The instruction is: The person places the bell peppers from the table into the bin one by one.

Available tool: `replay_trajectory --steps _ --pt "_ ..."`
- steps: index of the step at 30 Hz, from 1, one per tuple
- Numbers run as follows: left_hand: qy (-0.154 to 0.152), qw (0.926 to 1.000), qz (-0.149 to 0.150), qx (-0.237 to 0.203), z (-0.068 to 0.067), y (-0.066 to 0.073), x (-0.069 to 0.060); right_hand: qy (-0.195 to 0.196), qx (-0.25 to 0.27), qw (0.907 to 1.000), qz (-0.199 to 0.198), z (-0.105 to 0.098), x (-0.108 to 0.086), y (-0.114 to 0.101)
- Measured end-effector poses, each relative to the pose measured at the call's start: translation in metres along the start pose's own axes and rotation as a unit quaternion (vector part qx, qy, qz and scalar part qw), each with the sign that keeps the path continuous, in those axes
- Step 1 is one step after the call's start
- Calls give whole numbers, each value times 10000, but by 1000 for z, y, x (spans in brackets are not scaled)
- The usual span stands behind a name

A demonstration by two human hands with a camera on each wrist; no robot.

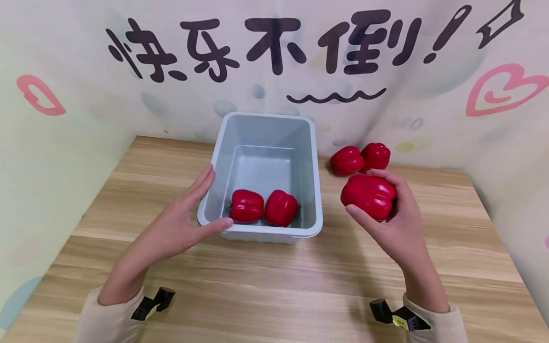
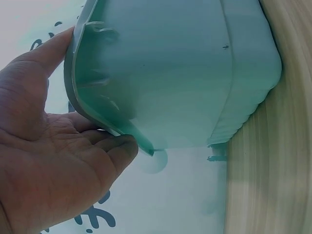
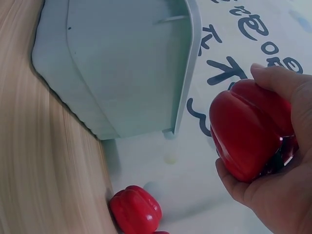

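Red bell pepper (image 1: 368, 196) is gripped in the right hand (image 1: 402, 226); left of it, the rim of a grey bin (image 1: 270, 129) is touched by the spread left hand (image 1: 177, 223), apparently for steadiness.

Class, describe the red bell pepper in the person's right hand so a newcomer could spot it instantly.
Find the pale grey-blue rectangular plastic bin on the wood-grained table. To its right, the person's bare right hand grips a glossy red bell pepper. It alone is held: two red peppers lie in the bin, two more on the table.
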State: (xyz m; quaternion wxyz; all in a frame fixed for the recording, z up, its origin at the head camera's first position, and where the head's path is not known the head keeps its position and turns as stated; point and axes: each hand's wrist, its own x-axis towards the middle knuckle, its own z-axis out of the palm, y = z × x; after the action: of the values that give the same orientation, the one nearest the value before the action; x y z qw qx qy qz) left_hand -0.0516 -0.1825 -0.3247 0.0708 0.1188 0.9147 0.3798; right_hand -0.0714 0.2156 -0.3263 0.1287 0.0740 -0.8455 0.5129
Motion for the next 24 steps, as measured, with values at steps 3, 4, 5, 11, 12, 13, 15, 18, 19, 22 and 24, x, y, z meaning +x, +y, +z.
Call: replay_trajectory --steps 3,4,5,11,12,13,15,18,19,22,24 --pt "23 10000 72 -27 0 -1 1 -48 68 9999 -109 3 -2 -4" --pt "34 10000 78 -29 0 -2 2 -68 91 9998 -142 4 -2 -6" --pt "45 10000 80 -36 -1 -2 2 -83 118 9998 -168 5 -3 -7" --pt "60 9999 101 -49 0 -5 6 -136 178 9994 -268 9 -7 -14" --pt "57 9999 109 -47 0 -5 6 -148 188 9993 -270 9 -8 -15" --pt "50 9999 111 -51 0 -5 7 -164 204 9993 -271 10 -8 -16" --pt "40 9999 102 -41 0 -5 7 -201 220 9992 -261 11 -8 -19" --pt "35 9999 85 -45 -1 -5 7 -267 247 9990 -269 14 -9 -23" --pt "33 10000 75 -37 0 -5 6 -283 239 9989 -286 15 -9 -24" --pt "46 10000 62 -32 0 -5 6 -347 224 9985 -370 20 -10 -27" --pt "51 10000 53 -20 0 -5 6 -389 226 9980 -452 23 -12 -29"
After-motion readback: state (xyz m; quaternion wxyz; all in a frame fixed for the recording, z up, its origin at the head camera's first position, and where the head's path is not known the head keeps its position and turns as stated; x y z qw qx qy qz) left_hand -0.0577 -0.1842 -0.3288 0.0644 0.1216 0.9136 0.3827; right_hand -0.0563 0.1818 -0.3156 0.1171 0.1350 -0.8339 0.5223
